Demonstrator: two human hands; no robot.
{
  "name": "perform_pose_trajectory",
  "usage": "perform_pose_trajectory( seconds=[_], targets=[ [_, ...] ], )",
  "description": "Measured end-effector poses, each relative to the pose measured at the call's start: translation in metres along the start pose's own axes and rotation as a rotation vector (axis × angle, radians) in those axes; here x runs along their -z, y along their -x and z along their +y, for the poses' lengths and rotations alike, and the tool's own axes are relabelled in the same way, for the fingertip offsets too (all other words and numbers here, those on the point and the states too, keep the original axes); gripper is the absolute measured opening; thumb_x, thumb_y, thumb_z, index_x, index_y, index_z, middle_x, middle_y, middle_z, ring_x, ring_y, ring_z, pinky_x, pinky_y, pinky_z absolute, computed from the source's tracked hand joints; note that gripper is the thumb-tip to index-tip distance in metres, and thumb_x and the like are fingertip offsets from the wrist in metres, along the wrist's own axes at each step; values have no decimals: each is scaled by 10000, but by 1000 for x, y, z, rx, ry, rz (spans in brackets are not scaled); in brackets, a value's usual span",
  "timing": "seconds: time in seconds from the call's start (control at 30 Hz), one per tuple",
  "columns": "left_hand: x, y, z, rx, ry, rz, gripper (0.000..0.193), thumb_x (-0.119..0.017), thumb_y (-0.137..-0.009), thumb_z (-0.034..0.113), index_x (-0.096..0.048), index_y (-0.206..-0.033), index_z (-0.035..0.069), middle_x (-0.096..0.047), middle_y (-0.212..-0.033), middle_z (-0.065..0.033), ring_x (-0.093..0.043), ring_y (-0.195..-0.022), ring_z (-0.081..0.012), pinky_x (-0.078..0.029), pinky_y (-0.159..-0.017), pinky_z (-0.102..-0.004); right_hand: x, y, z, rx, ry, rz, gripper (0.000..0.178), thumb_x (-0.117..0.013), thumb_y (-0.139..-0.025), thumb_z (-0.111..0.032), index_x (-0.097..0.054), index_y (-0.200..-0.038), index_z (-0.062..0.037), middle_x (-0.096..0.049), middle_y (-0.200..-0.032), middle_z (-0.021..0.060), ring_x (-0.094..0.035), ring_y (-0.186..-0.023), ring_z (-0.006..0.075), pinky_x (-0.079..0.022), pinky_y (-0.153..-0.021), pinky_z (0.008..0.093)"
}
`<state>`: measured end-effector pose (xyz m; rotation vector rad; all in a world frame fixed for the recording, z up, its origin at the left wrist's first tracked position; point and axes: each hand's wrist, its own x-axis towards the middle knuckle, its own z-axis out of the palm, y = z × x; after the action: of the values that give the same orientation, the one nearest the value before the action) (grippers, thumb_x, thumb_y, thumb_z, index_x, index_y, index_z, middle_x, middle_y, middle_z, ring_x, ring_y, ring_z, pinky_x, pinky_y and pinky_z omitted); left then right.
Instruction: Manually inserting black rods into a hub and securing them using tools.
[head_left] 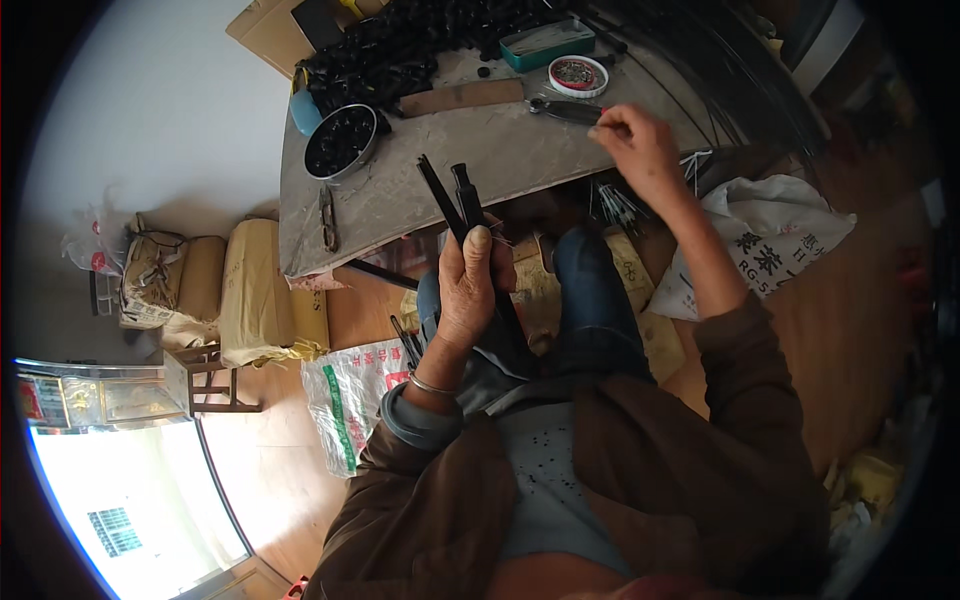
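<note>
My left hand [472, 272] is closed around a bundle of long black rods [438, 188], thumb on top. They stand up in front of the table edge, their lower part running down toward my lap. One is thicker, with a stepped end [461, 183]. Over the table's right part, my right hand [640, 150] has its fingers curled together in a pinch. Its fingertips are beside the red end of a dark metal hand tool [566, 109] lying on the table. Whatever they pinch, if anything, is too small to make out.
On the grey table [400, 220] are a bowl of black parts [342, 142], pliers [328, 218], a wooden strip [462, 98], a green box [546, 45], a dish of small metal pieces [577, 76] and a heap of black parts [390, 70]. A white sack [770, 225] stands right.
</note>
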<state>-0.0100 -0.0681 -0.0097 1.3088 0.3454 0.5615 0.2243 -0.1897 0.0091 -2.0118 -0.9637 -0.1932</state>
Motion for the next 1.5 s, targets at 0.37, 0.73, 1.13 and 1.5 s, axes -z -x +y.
perform_pose_trajectory(
  seconds=[0.37, 0.73, 1.13, 1.5],
  targets=[
    [9, -5, -8, -61, 48, 181, 327, -434, -999, 378, -457, -913, 63, -426, -589, 24, -388, -441, -51, -306, -398, -204, 0, -35, 67, 595, 414, -47, 207, -658, -850, -231, -574, -889, -45, -584, -833, 93, -569, -806, 281, -442, -687, 396],
    [8, -2, 0, -21, -8, 195, 369, -444, -989, 413, -482, -932, 50, -471, -630, 14, -433, -474, -50, -344, -426, -205, 15, 91, -43, 96, -76, -333, 323, -719, -736, 8, -463, -925, -43, -527, -883, 65, -535, -741, 161, -456, -658, 297],
    [9, -1, -2, -78, -59, 185, 353, -438, -994, 397, -475, -930, 52, -470, -600, 6, -435, -474, -60, -346, -428, -218, 33, 82, -77, 352, 240, -308, 394, -712, -646, 72, -451, -920, -39, -510, -970, 94, -533, -872, 276, -430, -777, 372],
    [24, 1, -7, -55, -36, 186, 300, -423, -1004, 310, -501, -949, 25, -516, -624, -15, -498, -505, -75, -397, -439, -232, 25, 88, -81, -484, -458, -881, 224, -617, -871, -87, -498, -1044, -9, -594, -730, 76, -568, -560, 103, -458, -516, 251]
  ],
)
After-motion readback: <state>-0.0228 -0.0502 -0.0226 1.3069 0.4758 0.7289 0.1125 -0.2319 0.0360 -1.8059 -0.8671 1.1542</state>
